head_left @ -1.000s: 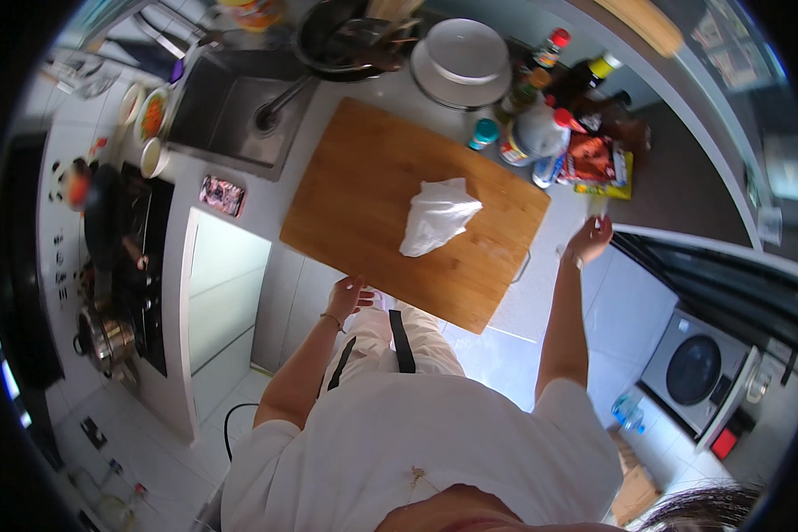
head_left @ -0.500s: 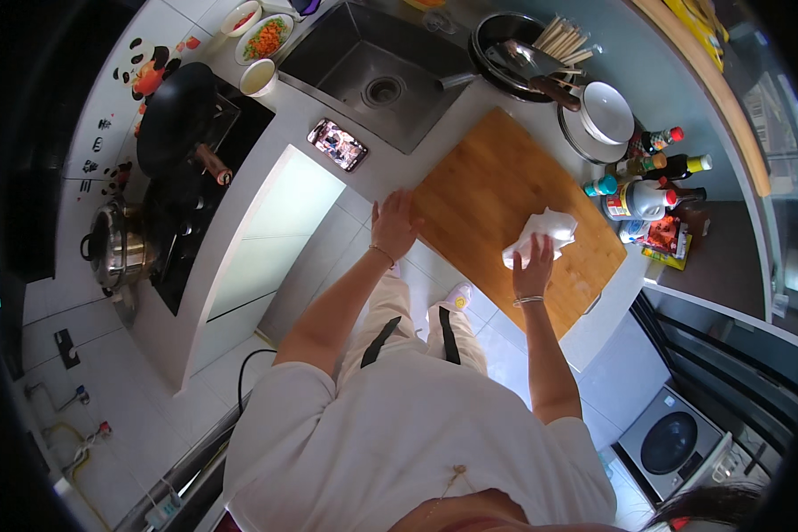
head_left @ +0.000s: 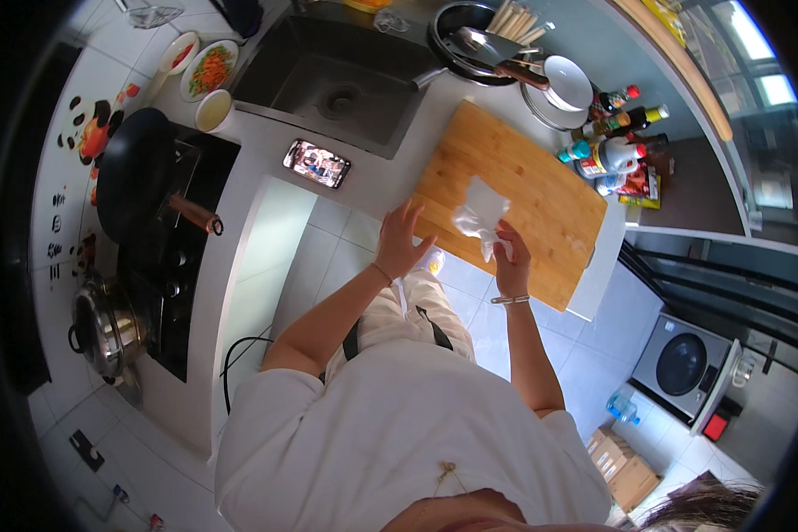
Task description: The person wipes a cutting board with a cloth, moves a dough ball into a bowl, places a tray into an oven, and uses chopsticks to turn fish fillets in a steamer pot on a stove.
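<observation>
A crumpled white paper towel (head_left: 482, 209) is pinched between the thumb and fingers of my right hand (head_left: 512, 255), above the near edge of the wooden cutting board (head_left: 523, 168). The board lies at a slant on the counter. My left hand (head_left: 402, 238) is at the board's left corner, fingers spread and holding nothing. Whether its fingertips touch the board I cannot tell. To its left, on the counter beside the sink, lies a phone (head_left: 317, 164) with its screen lit.
Behind the phone is a dark sink (head_left: 266, 71). A wok (head_left: 136, 177) and a steel pot (head_left: 106, 328) stand on the left stove. Plates of chopped food (head_left: 209, 71) sit at the back left. Bottles (head_left: 607, 160) and a white bowl (head_left: 566, 83) line the right.
My right hand has lifted the paper towel off the board and brought it left and nearer. My left hand's fingers have spread. The whole view has shifted.
</observation>
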Motion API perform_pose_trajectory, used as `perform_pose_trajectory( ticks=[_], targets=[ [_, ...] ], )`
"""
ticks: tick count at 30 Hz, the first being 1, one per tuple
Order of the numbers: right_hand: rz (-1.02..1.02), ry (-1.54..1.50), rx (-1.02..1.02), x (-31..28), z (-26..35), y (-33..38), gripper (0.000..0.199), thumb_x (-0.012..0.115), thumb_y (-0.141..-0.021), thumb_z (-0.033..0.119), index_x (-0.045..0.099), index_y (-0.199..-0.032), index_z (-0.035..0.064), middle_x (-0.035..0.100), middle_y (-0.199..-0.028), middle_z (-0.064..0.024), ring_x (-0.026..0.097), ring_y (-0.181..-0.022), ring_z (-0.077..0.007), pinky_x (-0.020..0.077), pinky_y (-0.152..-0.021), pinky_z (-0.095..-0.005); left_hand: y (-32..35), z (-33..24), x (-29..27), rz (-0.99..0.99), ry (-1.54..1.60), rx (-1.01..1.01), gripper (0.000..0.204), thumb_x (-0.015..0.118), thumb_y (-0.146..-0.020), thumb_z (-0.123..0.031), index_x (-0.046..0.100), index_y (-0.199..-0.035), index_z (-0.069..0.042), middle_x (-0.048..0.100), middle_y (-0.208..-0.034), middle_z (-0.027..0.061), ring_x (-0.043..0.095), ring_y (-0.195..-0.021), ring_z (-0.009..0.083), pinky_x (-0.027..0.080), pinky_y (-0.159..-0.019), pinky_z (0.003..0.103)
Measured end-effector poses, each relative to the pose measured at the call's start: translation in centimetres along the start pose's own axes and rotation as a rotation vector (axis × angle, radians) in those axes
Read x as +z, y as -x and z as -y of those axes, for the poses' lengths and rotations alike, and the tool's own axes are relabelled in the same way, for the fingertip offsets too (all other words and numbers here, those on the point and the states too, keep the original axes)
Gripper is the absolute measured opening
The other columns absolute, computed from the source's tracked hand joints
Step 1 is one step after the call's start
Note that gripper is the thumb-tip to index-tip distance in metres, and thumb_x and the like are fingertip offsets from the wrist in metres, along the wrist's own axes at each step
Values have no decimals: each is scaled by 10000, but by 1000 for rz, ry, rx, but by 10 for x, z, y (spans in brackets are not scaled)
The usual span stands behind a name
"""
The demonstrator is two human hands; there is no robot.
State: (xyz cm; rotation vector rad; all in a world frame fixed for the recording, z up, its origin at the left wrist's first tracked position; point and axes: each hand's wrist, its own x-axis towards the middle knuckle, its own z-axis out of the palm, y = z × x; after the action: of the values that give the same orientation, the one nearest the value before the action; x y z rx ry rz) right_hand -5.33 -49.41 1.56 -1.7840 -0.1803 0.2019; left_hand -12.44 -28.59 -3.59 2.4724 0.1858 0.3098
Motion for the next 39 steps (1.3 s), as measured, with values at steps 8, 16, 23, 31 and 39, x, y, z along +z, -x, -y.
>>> perform_pose_trajectory(
  ticks=[8, 16, 23, 31, 39],
  targets=[
    [42, -1043, 629, -20, 4, 5, 219, 519, -805, 18, 509, -1023, 33, 564, -1011, -105, 554, -954, -234, 473, -832, -354, -53, -32, 0, 535, 1267, -641, 329, 639, -812, -224, 535, -1054, -27, 598, -901, 48, 574, -827, 133, 471, -726, 265],
    [-322, 9, -11, -125, 1, -17, 241, 542, -739, -49, 564, -965, 33, 550, -1128, -118, 526, -1026, -240, 430, -887, -341, -60, -44, 34, 283, 416, -133, 332, 636, -773, -201, 528, -1053, -58, 558, -1071, 119, 549, -979, 256, 445, -829, 329],
    [18, 620, -138, -147, -74, -51, 397, 663, -669, 119, 612, -1059, 173, 343, -1348, -134, 307, -1244, -343, 301, -1007, -428, -54, -27, 40, 291, -124, -85, 537, 650, -725, -151, 435, -1213, -90, 362, -1325, 139, 400, -1171, 318, 325, -968, 426],
    [-273, 283, 143, -149, -130, -93, 251, 596, -734, 146, 518, -954, 52, 537, -869, -124, 531, -798, -262, 433, -668, -350, -51, -31, 40, 410, -299, -184, 637, 620, -759, -219, 343, -1326, -132, 177, -1445, 85, 228, -1305, 274, 200, -1030, 515],
    [-424, 452, -69, -194, -154, -155, 354, 580, -783, 122, 496, -1109, 12, 524, -1135, -184, 472, -1102, -348, 384, -908, -396, -46, -38, 34, 344, -323, -313, 632, 592, -778, -237, 324, -1336, -114, 182, -1441, 94, 222, -1306, 281, 177, -1045, 510]
  ],
)
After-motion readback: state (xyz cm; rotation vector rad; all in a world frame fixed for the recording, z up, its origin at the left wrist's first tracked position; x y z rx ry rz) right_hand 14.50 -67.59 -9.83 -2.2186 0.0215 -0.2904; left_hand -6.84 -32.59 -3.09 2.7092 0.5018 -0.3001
